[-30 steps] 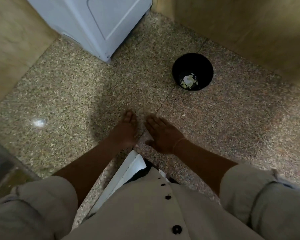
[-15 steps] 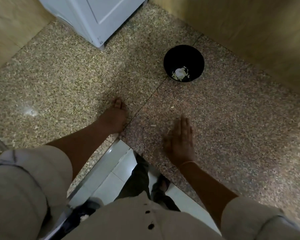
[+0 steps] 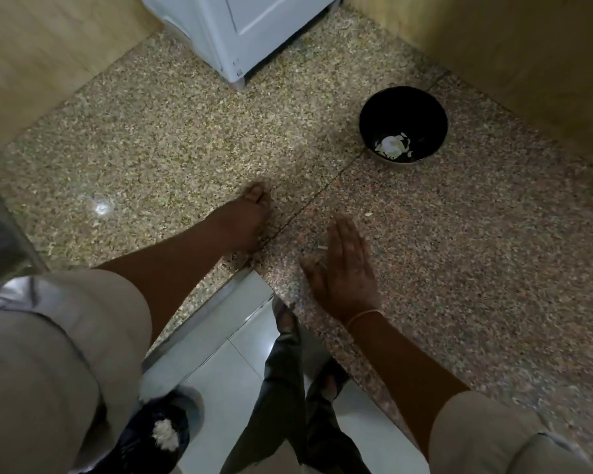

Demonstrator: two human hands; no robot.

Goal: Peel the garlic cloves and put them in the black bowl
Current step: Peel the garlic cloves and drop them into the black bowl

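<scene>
Your left hand [image 3: 246, 222] and right hand [image 3: 344, 268] rest straight-fingered, apart, on the tabletop [image 3: 493, 268]; black bowl [image 3: 402, 112] upright, garlic [image 3: 392, 147] inside, axis unreadable.

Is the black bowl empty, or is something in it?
Not empty. The black bowl stands upright with pale pieces at its bottom; cloves or peel, cannot tell.

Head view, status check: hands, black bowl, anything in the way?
Both empty: left hand on the counter, right hand flat beside it. Black bowl upright beyond them, pale garlic pieces inside. Only a peel scrap between.
</scene>
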